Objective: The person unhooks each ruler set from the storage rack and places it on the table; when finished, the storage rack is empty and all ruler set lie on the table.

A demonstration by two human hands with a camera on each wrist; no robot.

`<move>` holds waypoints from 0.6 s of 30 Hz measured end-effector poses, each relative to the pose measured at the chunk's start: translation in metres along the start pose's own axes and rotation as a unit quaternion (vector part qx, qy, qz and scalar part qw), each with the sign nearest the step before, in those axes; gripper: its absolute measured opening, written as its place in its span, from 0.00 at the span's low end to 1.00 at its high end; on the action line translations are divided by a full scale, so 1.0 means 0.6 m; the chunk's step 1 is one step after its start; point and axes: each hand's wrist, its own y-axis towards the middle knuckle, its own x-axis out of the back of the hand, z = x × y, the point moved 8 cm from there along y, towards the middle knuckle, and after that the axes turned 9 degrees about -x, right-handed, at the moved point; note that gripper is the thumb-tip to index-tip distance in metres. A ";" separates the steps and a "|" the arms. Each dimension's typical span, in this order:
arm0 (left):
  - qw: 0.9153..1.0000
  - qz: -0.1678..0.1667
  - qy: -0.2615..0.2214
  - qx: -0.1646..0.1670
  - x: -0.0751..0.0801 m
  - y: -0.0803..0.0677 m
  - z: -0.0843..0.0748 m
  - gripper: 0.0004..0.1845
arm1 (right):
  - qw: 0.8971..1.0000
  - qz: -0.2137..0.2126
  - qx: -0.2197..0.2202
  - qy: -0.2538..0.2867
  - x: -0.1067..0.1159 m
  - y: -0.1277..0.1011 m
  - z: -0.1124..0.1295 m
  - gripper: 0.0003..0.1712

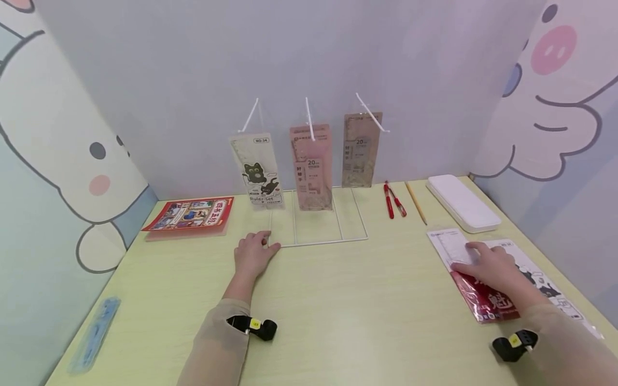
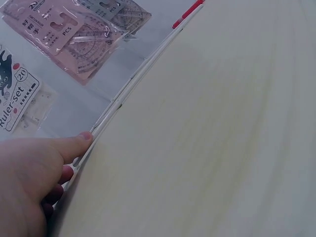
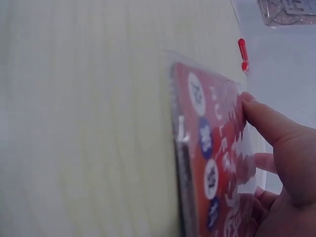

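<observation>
Nearest to us, our right hand (image 1: 487,265) lies flat on a red packet (image 1: 485,300) at the right edge of the pale wooden table (image 1: 338,311); the fingers are stretched over it, pressing rather than gripping, and the right wrist view shows the thumb (image 3: 266,121) resting on the glossy wrapper. The red packet sits on top of a clear ruler-set packet (image 1: 545,281) with a cat print, which lies flat beneath it on the table. Our left hand (image 1: 253,253) rests palm down near the table's middle, fingers relaxed, holding nothing; its fingertips touch the front left corner of a white wire rack (image 1: 318,225). At the far left edge lies a blue ruler (image 1: 94,335). Further back, a red booklet (image 1: 190,214) lies left of the rack, while two red pens (image 1: 393,201), a pencil (image 1: 416,202) and a white case (image 1: 463,202) lie to its right. On the rack's hooks hang three packets: a cat-print ruler set (image 1: 258,171), a pink one (image 1: 311,166) and a brown one (image 1: 361,150)
</observation>
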 end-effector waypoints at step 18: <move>1.000 -0.004 0.006 -0.002 -0.003 0.003 0.004 0.29 | 0.978 -0.045 0.162 0.127 0.072 0.076 0.215 0.42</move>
